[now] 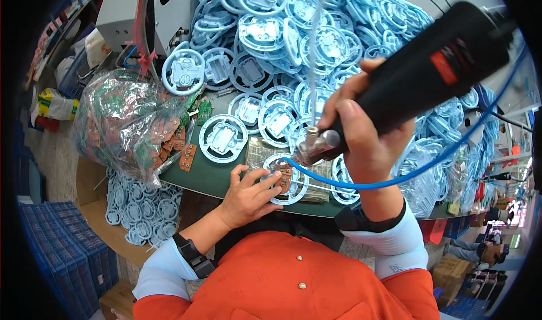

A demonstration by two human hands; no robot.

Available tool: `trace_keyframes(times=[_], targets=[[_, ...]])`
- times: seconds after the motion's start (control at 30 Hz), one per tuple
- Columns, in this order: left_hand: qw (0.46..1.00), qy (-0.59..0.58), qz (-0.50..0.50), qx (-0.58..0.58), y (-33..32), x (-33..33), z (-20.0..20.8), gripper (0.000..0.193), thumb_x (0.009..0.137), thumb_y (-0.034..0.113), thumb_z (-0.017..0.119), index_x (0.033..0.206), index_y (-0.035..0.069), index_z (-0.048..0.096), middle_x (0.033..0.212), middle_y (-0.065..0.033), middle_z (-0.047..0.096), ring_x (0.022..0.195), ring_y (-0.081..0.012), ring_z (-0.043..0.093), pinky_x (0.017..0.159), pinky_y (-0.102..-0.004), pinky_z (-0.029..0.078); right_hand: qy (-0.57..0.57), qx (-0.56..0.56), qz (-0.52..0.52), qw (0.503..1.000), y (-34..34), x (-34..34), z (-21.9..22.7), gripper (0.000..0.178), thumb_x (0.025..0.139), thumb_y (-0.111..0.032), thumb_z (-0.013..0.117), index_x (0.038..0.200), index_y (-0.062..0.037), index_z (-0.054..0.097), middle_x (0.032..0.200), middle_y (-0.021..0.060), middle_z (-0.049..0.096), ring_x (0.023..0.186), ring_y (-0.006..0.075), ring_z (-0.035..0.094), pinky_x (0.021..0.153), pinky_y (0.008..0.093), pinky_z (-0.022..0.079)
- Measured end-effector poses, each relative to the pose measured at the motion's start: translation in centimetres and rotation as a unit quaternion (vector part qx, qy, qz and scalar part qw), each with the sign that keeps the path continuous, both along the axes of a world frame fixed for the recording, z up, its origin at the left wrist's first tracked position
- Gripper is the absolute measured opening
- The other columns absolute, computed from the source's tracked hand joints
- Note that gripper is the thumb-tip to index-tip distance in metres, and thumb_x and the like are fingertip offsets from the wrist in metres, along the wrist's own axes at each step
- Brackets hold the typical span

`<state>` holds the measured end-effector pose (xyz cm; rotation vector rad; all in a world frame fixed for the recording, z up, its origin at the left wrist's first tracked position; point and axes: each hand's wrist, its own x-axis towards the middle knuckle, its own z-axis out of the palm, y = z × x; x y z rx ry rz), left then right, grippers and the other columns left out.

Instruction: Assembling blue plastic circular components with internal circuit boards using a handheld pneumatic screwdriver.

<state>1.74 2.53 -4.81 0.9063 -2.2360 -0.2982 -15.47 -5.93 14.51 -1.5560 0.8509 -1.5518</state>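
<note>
My right hand (361,134) grips a black power screwdriver (429,66) with a red mark; its metal tip (309,145) points down at a light-blue round plastic part (293,184) on the green table edge. A blue hose (395,179) and a clear tube run from the tool. My left hand (248,196) presses on that part, fingers on a small brown circuit board (284,179) set in it.
A big heap of light-blue round parts (293,32) fills the table (209,176) behind. A clear bag of green and brown circuit boards (124,122) lies at left. More blue parts (138,207) sit in a box below, beside blue crates (62,252). A grey machine (124,9) stands at the back left.
</note>
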Motion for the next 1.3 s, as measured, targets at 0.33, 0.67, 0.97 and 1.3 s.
trace_keyframes(times=[0.33, 0.67, 0.97, 1.3], targets=[[0.998, 0.005, 0.055, -0.025, -0.9, -1.6, 0.6, 0.043, 0.065, 0.025, 0.083, 0.103, 0.013, 0.068, 0.117, 0.0004, 0.065, 0.107, -0.0211, 0.056, 0.087, -0.0442, 0.034, 0.023, -0.061, 0.002, 0.998, 2.8, -2.7, 3.0, 0.055, 0.083, -0.012, 0.055, 0.132, 0.0046, 0.038, 0.082, 0.0109, 0.05, 0.061, 0.0207, 0.056, 0.058, 0.0345, 0.053], [1.0, -0.014, 0.012, 0.009, -1.4, -0.9, 1.0, 0.041, 0.065, 0.02, 0.082, 0.103, 0.013, 0.067, 0.126, -0.0019, 0.063, 0.11, -0.0205, 0.055, 0.092, -0.0463, 0.034, 0.007, -0.033, -0.012, 0.999, 3.7, -1.2, 1.2, 0.056, 0.079, -0.009, 0.057, 0.13, 0.0029, 0.039, 0.08, 0.0101, 0.051, 0.059, 0.02, 0.056, 0.057, 0.0327, 0.05], [1.0, -0.005, 0.017, 0.006, -1.6, -1.0, 0.6, 0.044, 0.064, 0.02, 0.083, 0.104, 0.013, 0.067, 0.125, -0.0009, 0.062, 0.11, -0.0197, 0.054, 0.092, -0.046, 0.034, -0.039, -0.03, -0.002, 0.999, 3.7, -1.2, 0.4, 0.052, 0.079, -0.002, 0.059, 0.126, 0.0016, 0.038, 0.077, 0.0111, 0.054, 0.061, 0.0183, 0.058, 0.058, 0.0309, 0.05], [1.0, -0.008, 0.025, -0.015, -1.7, -1.1, 0.8, 0.046, 0.063, 0.02, 0.083, 0.105, 0.013, 0.066, 0.125, -0.0008, 0.061, 0.11, -0.0204, 0.054, 0.091, -0.0455, 0.034, 0.023, -0.059, 0.034, 0.997, 3.5, -1.3, -0.1, 0.055, 0.082, -0.004, 0.059, 0.132, 0.0015, 0.037, 0.081, 0.0104, 0.053, 0.061, 0.02, 0.058, 0.057, 0.0326, 0.051]])
